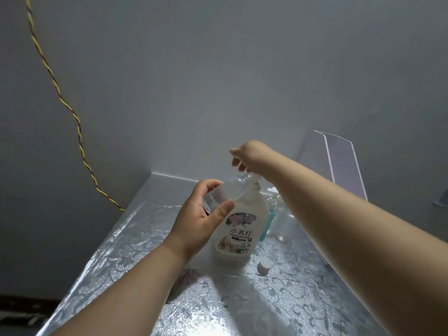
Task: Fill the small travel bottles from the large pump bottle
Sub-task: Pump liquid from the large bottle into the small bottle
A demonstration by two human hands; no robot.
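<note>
Both hands at the large pump bottle (244, 224), a small travel bottle (226, 190) held to its top.

The left hand (201, 219) grasps the clear travel bottle, tilted, its mouth up against the pump. The right hand (252, 155) sits on the pump head with its fingers curled down around it. The white pump bottle stands upright on the silver patterned tabletop (121, 251). A white cap (265, 264) lies just to its right, and more small bottles (282, 214) stand behind it, partly hidden by the right forearm.
</note>
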